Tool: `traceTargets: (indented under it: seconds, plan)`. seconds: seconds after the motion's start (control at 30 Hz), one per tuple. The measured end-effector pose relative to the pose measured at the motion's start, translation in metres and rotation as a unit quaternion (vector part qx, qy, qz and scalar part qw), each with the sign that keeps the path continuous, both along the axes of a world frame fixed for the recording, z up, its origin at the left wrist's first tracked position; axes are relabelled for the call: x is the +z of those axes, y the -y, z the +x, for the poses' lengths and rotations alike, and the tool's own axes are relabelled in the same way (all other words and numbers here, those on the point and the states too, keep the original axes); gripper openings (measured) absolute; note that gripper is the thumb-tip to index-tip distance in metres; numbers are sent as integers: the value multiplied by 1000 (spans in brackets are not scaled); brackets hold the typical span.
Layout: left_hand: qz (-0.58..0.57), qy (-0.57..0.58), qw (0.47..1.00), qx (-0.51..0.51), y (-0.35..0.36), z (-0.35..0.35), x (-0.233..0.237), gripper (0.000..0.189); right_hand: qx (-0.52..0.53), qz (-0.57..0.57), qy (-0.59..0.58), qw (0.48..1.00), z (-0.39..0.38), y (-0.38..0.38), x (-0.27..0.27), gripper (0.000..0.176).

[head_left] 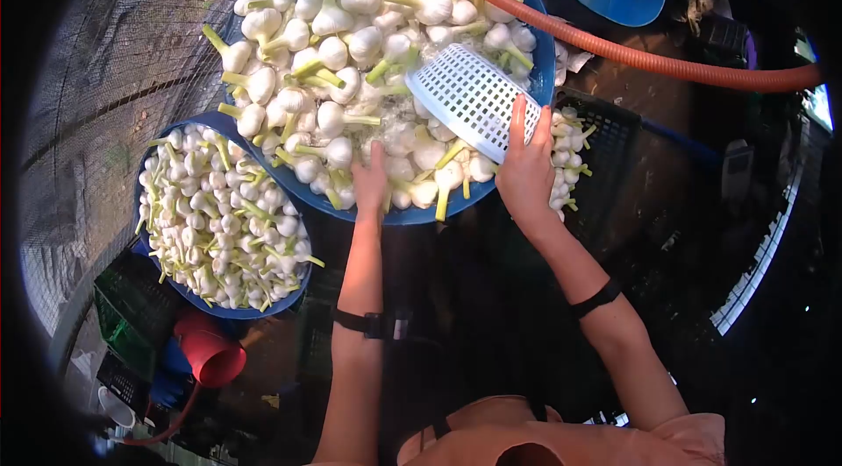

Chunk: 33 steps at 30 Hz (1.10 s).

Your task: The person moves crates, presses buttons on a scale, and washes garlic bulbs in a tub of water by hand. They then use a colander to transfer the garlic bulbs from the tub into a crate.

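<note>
Garlic [332,21] crowds the upper-centre tub [545,49] and left-side tub [239,313]. Right hand [527,178] pinches the basket [469,98]; left hand [370,184], grip hidden, can't tell.

Red container [200,343]; green crate [136,306]; mesh netting [114,93].

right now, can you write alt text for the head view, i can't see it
A person's right hand tilts a white slotted basket over garlic bulbs in water in a large blue tub, while their left hand reaches in among them. An orange hose crosses the rim; a smaller blue tub of garlic sits at left.
</note>
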<state>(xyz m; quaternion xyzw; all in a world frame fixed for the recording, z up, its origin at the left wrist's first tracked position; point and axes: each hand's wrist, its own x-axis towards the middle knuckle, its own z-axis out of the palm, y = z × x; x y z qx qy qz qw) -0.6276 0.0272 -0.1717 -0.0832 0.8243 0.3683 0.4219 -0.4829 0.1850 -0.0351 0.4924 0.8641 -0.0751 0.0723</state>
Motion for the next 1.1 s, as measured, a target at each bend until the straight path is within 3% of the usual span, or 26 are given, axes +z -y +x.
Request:
traceTargets:
  seconds: [0.03, 0.1, 0.13, 0.17, 0.23, 0.27, 0.3, 0.37, 0.47, 0.57, 0.6, 0.63, 0.7, 0.77, 0.83, 0.9, 0.93, 0.97, 1.03, 1.1]
  plan:
    - [-6, 5, 1000, -1, 9, -1, -26, 76, -1, -6, 5, 1000, 2, 2, -9, 84]
    - [136, 241, 946, 169, 13, -10, -99, 72, -119, -95, -63, 986, 7, -13, -41, 86]
    - [77, 248, 949, 181, -14, -15, -76, 63, -84, -48, -100, 990, 20, -18, -68, 90]
    - [80, 252, 946, 185, -19, -11, -89, 63, -78, -46, -95, 991, 16, -29, -75, 90]
    - [262, 333, 874, 237, -18, -7, -114, 58, -149, -158, -78, 973, 10, -38, -88, 94]
    - [201, 313, 907, 196, -23, -10, -120, 57, -131, -150, -69, 977, 9, -37, -94, 95]
    - [232, 341, 871, 266, -33, 3, -122, 48, -136, -152, -64, 977, 11, -31, -94, 95]
    - [214, 292, 908, 212, -47, -15, -83, 58, -142, -175, -40, 973, 1, -25, -79, 94]
    - [273, 320, 890, 178, -57, -26, -46, 63, -192, -184, -23, 964, -7, -5, -65, 93]
    - [146, 380, 894, 189, -73, -29, -59, 69, -215, -179, -8, 960, -14, -10, -91, 93]
    - [261, 429, 840, 204, -73, -24, -76, 65, -228, -208, -10, 951, -15, -16, -108, 93]
    - [268, 427, 841, 197, -78, -22, -83, 65, -244, -235, -12, 941, -18, -23, -117, 94]
    - [127, 432, 862, 232, -93, -16, -87, 66, -268, -230, -16, 936, -26, -25, -126, 89]
    - [161, 383, 890, 191, -102, -11, -111, 67, -274, -268, -73, 921, -4, -28, -171, 85]
    - [181, 336, 912, 149, -103, -9, -121, 68, -282, -260, -50, 922, 6, -25, -190, 84]
    - [175, 265, 948, -17, -102, -10, -124, 67, -329, -251, -253, 875, 16, -21, -197, 78]
    - [169, 229, 953, -100, -103, -8, -122, 67, -331, -248, -253, 875, 15, -23, -178, 78]
    - [170, 231, 953, -103, -107, -2, -102, 67, -349, -292, -229, 860, 9, -27, -145, 80]
    - [245, 7, 967, 62, -124, 9, -25, 66, -365, -332, -210, 844, 7, -33, -106, 83]
    - [270, 17, 960, 74, -125, 9, 17, 68, -350, -354, -278, 821, 16, -35, -83, 86]
